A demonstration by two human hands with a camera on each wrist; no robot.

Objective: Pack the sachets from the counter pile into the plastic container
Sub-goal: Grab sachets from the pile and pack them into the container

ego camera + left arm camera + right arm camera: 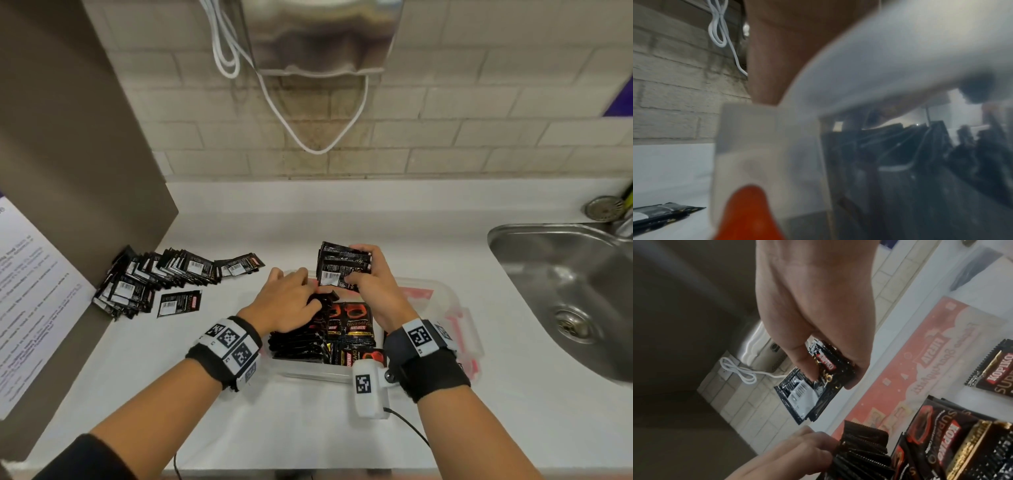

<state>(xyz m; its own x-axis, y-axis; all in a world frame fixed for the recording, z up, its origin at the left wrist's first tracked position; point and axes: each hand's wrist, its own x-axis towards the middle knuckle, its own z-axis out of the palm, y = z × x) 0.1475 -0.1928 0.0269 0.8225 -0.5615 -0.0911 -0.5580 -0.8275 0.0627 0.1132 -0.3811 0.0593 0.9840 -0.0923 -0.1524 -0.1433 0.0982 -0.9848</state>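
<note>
Head view: sachet packing at a white counter.
The right hand [368, 281] pinches a small stack of glossy black foil sachets [342, 265] above the clear rectangular plastic container [442, 291]; the left hand [291, 298] reaches into the container, fingers curled against upright black sachets packed inside [349, 323], printed "KOPIKO SUPREMO". A loose pile of black barcoded sachets [154, 277] lies on the smooth white counter [411, 219] at left, near a steel sink [565, 274]. Left wrist view: blurred; frosted container wall [766, 146], dark sachet edges behind it, finger state cannot be told. Right wrist view: thumb and fingers [807, 366] pinch the stack, red "KOPIKO" label legible; serrated sachet edges show below.
</note>
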